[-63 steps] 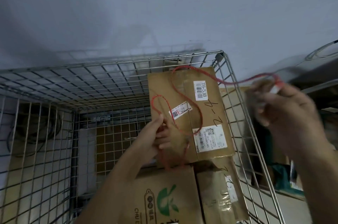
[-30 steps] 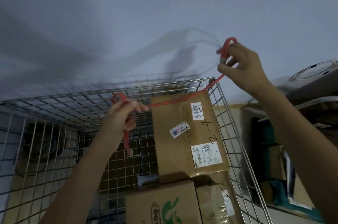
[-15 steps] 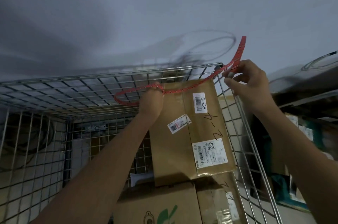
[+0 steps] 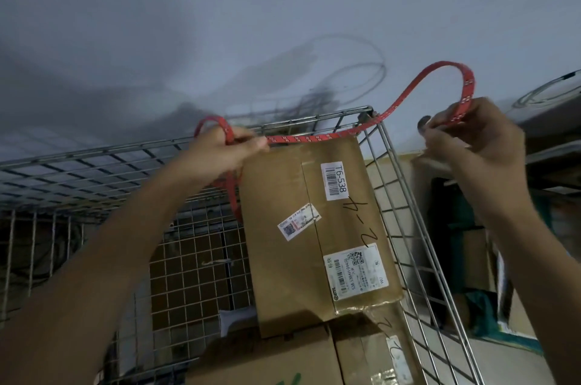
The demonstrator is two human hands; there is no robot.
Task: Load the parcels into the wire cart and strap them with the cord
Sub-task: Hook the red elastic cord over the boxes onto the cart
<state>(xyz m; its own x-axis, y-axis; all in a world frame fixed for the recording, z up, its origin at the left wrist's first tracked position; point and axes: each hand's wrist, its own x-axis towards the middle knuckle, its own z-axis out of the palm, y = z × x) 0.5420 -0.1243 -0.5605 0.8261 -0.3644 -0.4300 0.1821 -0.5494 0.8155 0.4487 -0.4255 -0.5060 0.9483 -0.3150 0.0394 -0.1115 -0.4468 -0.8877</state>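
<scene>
A tall brown parcel point(image 4: 292, 246) with white labels stands on end in the far right corner of the wire cart point(image 4: 405, 202), on top of two lower cardboard boxes point(image 4: 276, 359). A red patterned cord point(image 4: 314, 138) runs along the parcel's top edge, past the cart's corner, and arcs up in a loop. My left hand point(image 4: 220, 152) grips the cord at the parcel's left top corner; a tail hangs down behind it. My right hand point(image 4: 471, 136) pinches the cord's other end outside the cart's right side.
A pale wall point(image 4: 220, 23) rises right behind the cart. The cart's left half point(image 4: 94, 227) is bare mesh with dark cables seen through it. Right of the cart stand shelves point(image 4: 553, 145) with boxes and a teal item point(image 4: 484, 315).
The cord now lies along the parcel's top edge. My left hand moved a little right and grips near the parcel's corner; my right hand pulled the cord further right, forming a higher loop.
</scene>
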